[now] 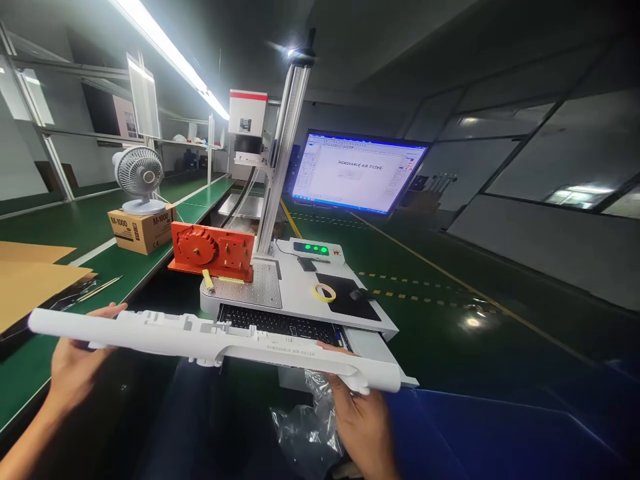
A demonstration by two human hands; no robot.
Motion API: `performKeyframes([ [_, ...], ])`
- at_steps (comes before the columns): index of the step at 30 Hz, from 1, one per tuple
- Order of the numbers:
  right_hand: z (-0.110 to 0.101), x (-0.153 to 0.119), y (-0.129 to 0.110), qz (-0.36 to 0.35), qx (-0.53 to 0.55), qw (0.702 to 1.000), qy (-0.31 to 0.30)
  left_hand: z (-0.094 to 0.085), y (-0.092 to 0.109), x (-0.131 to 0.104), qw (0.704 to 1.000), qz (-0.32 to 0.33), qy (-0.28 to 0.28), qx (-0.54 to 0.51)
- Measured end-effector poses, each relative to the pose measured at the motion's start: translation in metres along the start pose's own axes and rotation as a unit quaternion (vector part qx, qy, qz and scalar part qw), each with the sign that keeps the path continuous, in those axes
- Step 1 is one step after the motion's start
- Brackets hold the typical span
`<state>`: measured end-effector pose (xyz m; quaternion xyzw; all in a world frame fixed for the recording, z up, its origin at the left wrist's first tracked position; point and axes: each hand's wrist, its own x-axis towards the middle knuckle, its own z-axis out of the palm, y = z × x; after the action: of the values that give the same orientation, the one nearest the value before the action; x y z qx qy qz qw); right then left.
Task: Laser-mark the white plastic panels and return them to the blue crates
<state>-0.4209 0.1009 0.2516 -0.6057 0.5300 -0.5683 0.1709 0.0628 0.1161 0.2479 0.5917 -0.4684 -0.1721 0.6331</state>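
Both hands held a long white plastic panel.

The left hand gripped one end of the panel, the right hand closed under the other; beyond them stood the orange fixture, a crumpled plastic bag just beside the right grip.

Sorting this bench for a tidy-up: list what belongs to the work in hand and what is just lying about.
In hand:
white plastic panel, held by left hand and right hand
laser marker
orange fixture
screen

Lying about:
desk fan
cardboard box
tape roll
plastic bag
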Motion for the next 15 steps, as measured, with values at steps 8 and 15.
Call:
performKeyframes([
  [8, -0.005, -0.002, 0.007, 0.001, -0.012, 1.0, 0.013, 0.006, 0.011, -0.002, 1.0, 0.003, 0.006, -0.021],
  [15, -0.007, -0.003, 0.014, -0.008, -0.029, 1.0, -0.011, 0.002, 0.003, -0.005, 1.0, 0.009, 0.002, -0.005],
])
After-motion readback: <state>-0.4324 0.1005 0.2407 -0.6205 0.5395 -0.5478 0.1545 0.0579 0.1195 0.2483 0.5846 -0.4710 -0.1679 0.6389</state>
